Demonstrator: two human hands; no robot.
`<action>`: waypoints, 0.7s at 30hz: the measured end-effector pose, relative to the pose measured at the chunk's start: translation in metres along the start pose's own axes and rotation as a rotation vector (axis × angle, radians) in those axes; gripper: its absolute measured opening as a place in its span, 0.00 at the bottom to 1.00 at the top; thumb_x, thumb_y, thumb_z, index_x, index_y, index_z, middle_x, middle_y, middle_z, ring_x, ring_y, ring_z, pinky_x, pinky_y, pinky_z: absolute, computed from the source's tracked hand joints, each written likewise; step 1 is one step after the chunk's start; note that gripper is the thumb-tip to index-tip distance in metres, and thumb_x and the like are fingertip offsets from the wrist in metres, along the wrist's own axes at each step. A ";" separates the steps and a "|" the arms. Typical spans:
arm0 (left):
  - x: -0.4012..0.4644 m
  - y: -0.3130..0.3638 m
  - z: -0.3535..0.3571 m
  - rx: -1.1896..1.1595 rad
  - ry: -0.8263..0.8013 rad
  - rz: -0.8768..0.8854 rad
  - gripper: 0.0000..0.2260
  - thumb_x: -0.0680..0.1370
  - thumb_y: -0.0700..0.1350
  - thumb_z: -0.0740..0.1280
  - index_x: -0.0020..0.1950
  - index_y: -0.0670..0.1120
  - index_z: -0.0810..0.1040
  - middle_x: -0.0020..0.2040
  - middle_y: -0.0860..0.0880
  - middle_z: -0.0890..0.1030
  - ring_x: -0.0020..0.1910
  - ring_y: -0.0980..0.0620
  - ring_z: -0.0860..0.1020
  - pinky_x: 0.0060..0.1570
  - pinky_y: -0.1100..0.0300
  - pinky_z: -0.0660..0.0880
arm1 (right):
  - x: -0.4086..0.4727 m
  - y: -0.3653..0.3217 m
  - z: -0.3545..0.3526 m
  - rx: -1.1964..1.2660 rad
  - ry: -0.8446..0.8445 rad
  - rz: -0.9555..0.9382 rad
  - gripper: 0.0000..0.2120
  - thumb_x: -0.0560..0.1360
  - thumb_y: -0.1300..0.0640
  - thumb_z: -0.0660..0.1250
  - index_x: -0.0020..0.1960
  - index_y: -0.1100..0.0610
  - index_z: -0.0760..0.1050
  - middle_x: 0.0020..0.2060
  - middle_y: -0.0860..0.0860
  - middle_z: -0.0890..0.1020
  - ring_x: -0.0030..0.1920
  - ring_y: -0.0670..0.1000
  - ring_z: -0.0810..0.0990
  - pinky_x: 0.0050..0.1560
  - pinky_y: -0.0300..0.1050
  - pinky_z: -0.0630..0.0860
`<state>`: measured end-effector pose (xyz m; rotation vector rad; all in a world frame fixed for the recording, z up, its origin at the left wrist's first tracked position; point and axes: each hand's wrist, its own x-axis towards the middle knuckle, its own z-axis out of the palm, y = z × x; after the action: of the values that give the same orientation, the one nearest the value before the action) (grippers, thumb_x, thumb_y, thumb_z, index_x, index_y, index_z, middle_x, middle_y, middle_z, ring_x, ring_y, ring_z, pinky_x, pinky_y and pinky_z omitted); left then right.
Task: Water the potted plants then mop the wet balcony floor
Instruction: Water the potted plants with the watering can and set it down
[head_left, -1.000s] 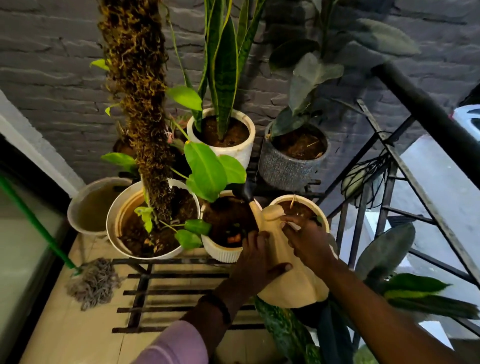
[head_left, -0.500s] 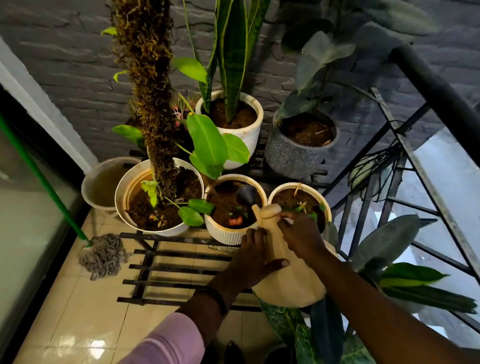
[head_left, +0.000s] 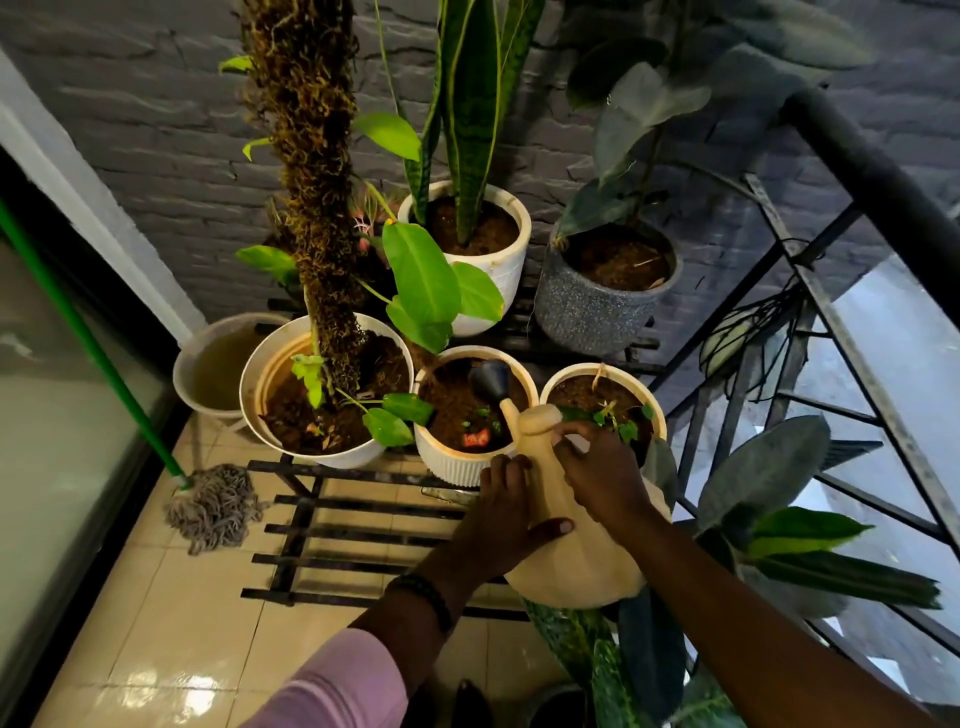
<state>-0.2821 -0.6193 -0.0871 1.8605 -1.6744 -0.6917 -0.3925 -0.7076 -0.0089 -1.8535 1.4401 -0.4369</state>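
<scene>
With both hands still gripping the beige watering can, its black rose now hangs over the ribbed white pot; the mop waits unused.

Glossy floor tiles; matt watering can.
</scene>
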 end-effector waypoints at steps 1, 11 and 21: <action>-0.003 0.000 -0.002 -0.005 0.028 0.004 0.40 0.72 0.66 0.67 0.72 0.38 0.63 0.66 0.41 0.67 0.65 0.42 0.67 0.64 0.49 0.69 | -0.002 -0.001 0.000 0.023 0.007 -0.005 0.12 0.79 0.55 0.64 0.61 0.54 0.78 0.42 0.51 0.80 0.40 0.48 0.78 0.35 0.36 0.70; -0.034 -0.003 -0.027 0.211 0.251 -0.017 0.42 0.74 0.70 0.60 0.74 0.39 0.63 0.71 0.38 0.65 0.66 0.40 0.69 0.66 0.48 0.68 | -0.025 -0.026 0.009 0.153 -0.019 -0.106 0.11 0.78 0.53 0.65 0.60 0.50 0.78 0.47 0.53 0.83 0.43 0.52 0.77 0.47 0.48 0.75; -0.087 -0.025 -0.038 0.224 0.212 -0.239 0.50 0.69 0.77 0.51 0.77 0.38 0.56 0.73 0.41 0.62 0.71 0.44 0.62 0.71 0.55 0.58 | -0.043 -0.062 0.049 0.034 -0.248 -0.214 0.11 0.78 0.55 0.65 0.59 0.52 0.79 0.48 0.52 0.83 0.45 0.53 0.79 0.45 0.43 0.72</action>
<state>-0.2463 -0.5290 -0.0753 2.2312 -1.4574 -0.3925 -0.3310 -0.6447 0.0103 -1.9659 1.0690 -0.3183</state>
